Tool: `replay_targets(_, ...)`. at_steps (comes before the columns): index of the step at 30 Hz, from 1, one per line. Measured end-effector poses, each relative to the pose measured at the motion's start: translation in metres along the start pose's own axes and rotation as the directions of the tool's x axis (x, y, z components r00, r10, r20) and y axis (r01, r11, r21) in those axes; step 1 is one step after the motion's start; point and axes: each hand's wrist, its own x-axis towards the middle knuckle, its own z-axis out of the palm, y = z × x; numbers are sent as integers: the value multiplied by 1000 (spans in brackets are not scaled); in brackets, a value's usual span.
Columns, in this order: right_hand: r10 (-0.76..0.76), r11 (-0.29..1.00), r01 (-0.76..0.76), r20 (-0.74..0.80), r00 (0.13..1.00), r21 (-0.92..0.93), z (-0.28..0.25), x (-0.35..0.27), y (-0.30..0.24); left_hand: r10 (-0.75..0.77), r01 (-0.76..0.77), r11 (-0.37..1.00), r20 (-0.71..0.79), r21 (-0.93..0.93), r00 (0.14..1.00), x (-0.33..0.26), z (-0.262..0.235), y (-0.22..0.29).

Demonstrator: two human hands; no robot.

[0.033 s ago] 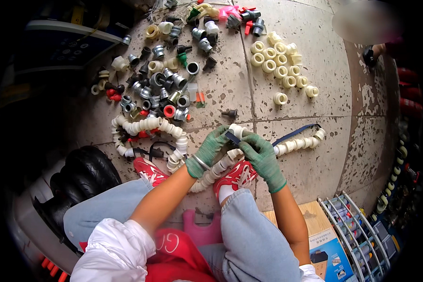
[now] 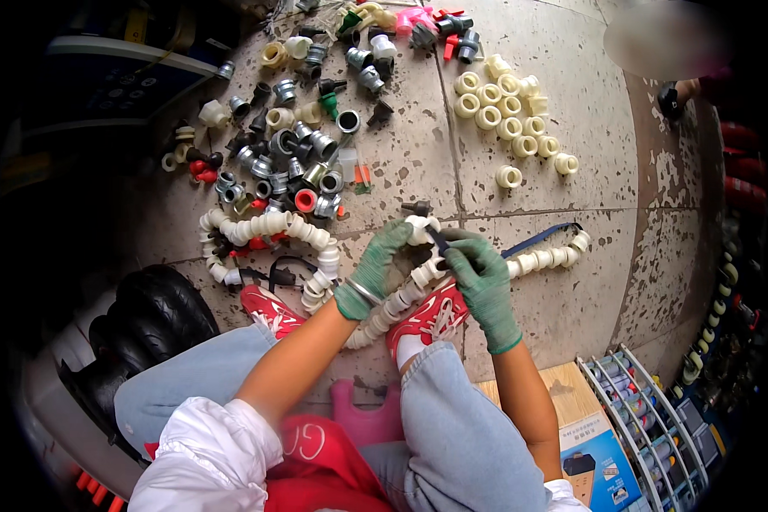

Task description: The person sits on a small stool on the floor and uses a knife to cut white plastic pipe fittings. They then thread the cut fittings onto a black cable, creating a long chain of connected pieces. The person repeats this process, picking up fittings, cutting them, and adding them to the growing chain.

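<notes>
Both my hands wear green knit gloves. My left hand (image 2: 382, 263) grips a white plastic pipe fitting (image 2: 420, 227) between its fingers. Pinched in my right hand (image 2: 480, 271) is a dark blue strap (image 2: 438, 240), whose end meets the fitting; whether it passes right through is hidden. A long string of white fittings (image 2: 398, 302) lies in a curve between my shoes and below my hands. It loops round at the left (image 2: 264, 225) and runs out to the right (image 2: 548, 258), where more of the blue strap (image 2: 544, 238) shows.
Several metal, black and red fittings (image 2: 303, 154) lie heaped on the tiled floor at far left. Loose cream fittings (image 2: 509, 129) are grouped at far right. A small black fitting (image 2: 416, 207) sits just beyond my hands. A wire rack (image 2: 644, 418) and a blue box (image 2: 602, 469) stand near right.
The fitting in my left hand has turned and shifted slightly left and away from me. My right hand has moved a little to the right, with the strap still pinched.
</notes>
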Motion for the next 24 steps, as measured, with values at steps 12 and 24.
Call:
replay_targets(12, -292, 903, 190, -225, 930, -384, -6, -10, -37, -3, -5, 961, -27, -276, 1000, 2, -19, 10)
replay_targets(24, -296, 802, 264, 29, 955, -536, -7, -4, 1, 136, -129, 942, 0, 310, 991, -4, 24, 8)
